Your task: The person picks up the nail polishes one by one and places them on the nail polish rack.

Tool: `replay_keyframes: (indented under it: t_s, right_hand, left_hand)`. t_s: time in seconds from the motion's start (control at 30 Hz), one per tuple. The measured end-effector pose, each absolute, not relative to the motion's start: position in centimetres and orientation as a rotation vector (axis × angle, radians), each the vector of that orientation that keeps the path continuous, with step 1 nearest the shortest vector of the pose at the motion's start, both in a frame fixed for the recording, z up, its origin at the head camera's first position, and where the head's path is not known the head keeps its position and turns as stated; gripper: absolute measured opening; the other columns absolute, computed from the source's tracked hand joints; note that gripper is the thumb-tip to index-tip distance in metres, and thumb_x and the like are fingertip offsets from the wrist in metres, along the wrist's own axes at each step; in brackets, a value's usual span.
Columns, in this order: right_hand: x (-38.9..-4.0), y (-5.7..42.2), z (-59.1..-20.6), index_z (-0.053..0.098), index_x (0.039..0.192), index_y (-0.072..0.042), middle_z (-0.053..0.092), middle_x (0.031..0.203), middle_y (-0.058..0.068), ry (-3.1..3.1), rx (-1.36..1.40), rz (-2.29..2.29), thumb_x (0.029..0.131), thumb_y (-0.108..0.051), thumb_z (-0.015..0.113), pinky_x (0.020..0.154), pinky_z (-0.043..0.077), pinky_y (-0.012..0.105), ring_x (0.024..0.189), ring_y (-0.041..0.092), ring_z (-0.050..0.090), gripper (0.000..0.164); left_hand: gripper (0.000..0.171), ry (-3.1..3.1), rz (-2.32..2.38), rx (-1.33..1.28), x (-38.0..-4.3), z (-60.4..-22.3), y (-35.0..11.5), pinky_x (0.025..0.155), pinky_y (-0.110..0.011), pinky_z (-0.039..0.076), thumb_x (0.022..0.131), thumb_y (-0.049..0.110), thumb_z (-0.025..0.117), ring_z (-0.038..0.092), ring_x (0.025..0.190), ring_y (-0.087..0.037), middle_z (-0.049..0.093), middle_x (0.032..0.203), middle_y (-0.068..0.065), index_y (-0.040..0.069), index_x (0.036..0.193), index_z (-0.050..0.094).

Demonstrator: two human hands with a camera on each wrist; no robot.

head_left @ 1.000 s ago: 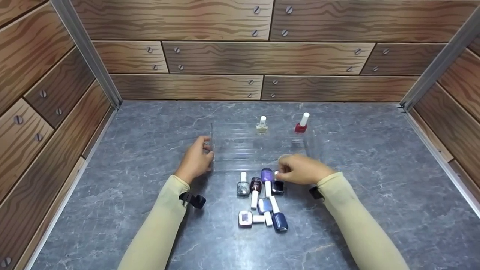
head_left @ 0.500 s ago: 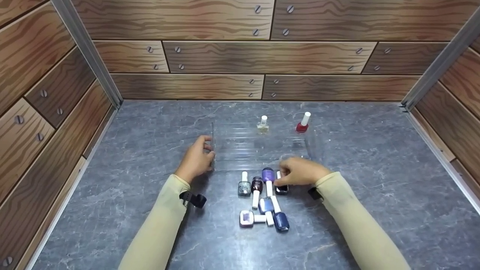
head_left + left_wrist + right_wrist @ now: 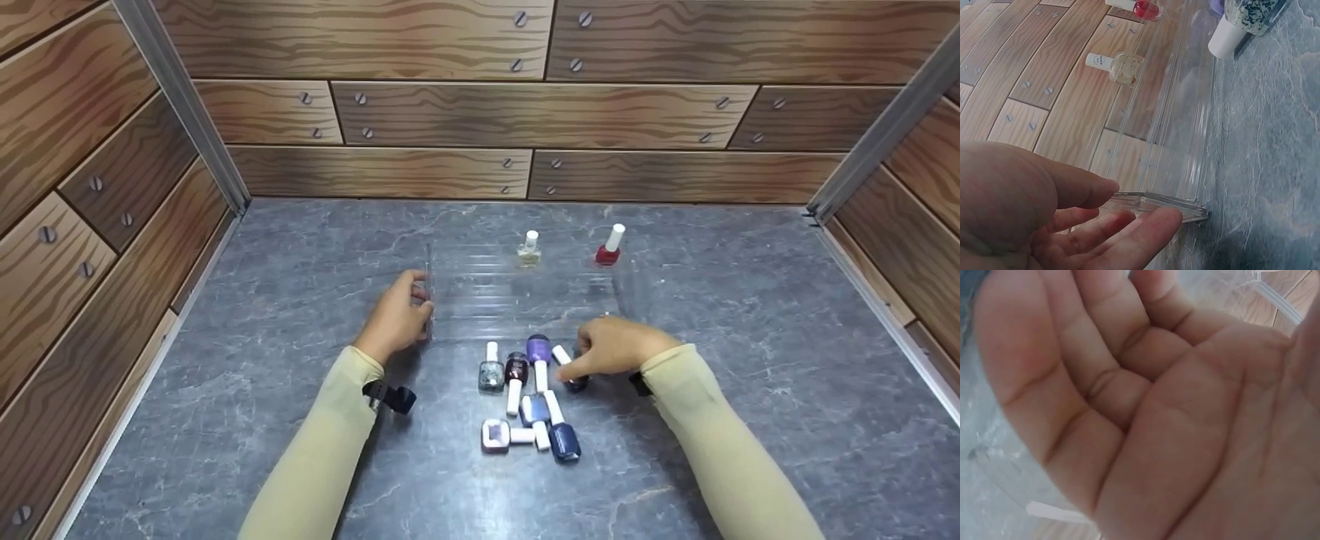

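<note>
A clear plastic tray (image 3: 480,300) lies across the middle of the table. At its left end my left hand (image 3: 394,315) touches the wall, fingers loosely bent; in the left wrist view the fingertips (image 3: 1112,188) meet the rim. My right hand (image 3: 619,345) is over a dark nail polish bottle (image 3: 576,383) with a white cap, lying slanted before the tray. A fingertip covers part of this bottle, so the grip is unclear. Beside it lie a purple nail polish (image 3: 538,348), a dark red one (image 3: 516,367) and a silver glitter one (image 3: 491,376).
At the tray's back stand a pale yellow nail polish (image 3: 529,256) and a red one (image 3: 607,255). Nearer the front lie a blue bottle (image 3: 534,409), a navy one (image 3: 565,442) and one with a pale face (image 3: 495,435). Wood-patterned walls (image 3: 435,172) bound the table.
My right hand has shifted slightly right. The dark nail polish bottle under it has slid right and turned, its cap now tilting to the left. My left hand stays at the tray's end.
</note>
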State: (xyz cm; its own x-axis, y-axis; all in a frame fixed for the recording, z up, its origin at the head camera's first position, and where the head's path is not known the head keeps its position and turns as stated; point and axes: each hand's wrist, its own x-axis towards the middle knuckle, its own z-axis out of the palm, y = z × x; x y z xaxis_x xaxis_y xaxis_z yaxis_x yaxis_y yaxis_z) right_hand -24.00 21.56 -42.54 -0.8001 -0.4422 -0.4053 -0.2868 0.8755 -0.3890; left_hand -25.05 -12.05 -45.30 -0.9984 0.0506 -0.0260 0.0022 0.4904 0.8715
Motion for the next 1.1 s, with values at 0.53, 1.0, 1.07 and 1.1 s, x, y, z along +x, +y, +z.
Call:
replay_keyframes:
  t_s: [0.53,1.0,1.07,1.1]
  right_hand:
    - [-23.73,20.74,-43.34,0.058,0.086,-0.013,0.056,0.078,0.001,2.540,-0.465,-0.340,0.072,-0.061,0.086,0.057,0.043,0.030,0.070,0.018,0.051,0.057]
    - [-23.59,20.67,-43.09,0.060,0.092,-0.013,0.059,0.084,0.002,2.561,-0.462,-0.298,0.073,-0.062,0.084,0.061,0.045,0.031,0.075,0.020,0.053,0.058]
    - [-23.56,20.61,-43.06,0.062,0.091,-0.013,0.061,0.084,0.002,2.572,-0.458,-0.304,0.074,-0.064,0.082,0.060,0.046,0.031,0.074,0.020,0.054,0.057]
    - [-23.54,20.57,-43.05,0.062,0.089,-0.014,0.061,0.083,0.002,2.581,-0.460,-0.310,0.075,-0.064,0.082,0.059,0.045,0.031,0.073,0.019,0.054,0.055]
  left_hand:
    - [0.049,2.662,1.549,0.058,-25.11,-45.43,-12.05,0.062,-0.035,0.065,0.101,0.000,0.059,0.066,0.089,-0.026,0.062,0.123,-0.020,0.002,0.148,0.046]
    - [0.050,2.663,1.549,0.058,-25.04,-45.32,-12.04,0.061,-0.033,0.064,0.100,0.000,0.059,0.067,0.088,-0.025,0.061,0.122,-0.018,0.002,0.149,0.045]
    - [0.050,2.665,1.548,0.060,-25.06,-45.34,-12.04,0.061,-0.033,0.064,0.100,0.000,0.059,0.067,0.089,-0.026,0.061,0.121,-0.018,0.002,0.148,0.045]
    - [0.050,2.665,1.548,0.060,-25.06,-45.34,-12.03,0.060,-0.033,0.064,0.100,0.000,0.059,0.067,0.090,-0.026,0.061,0.121,-0.018,0.002,0.148,0.045]
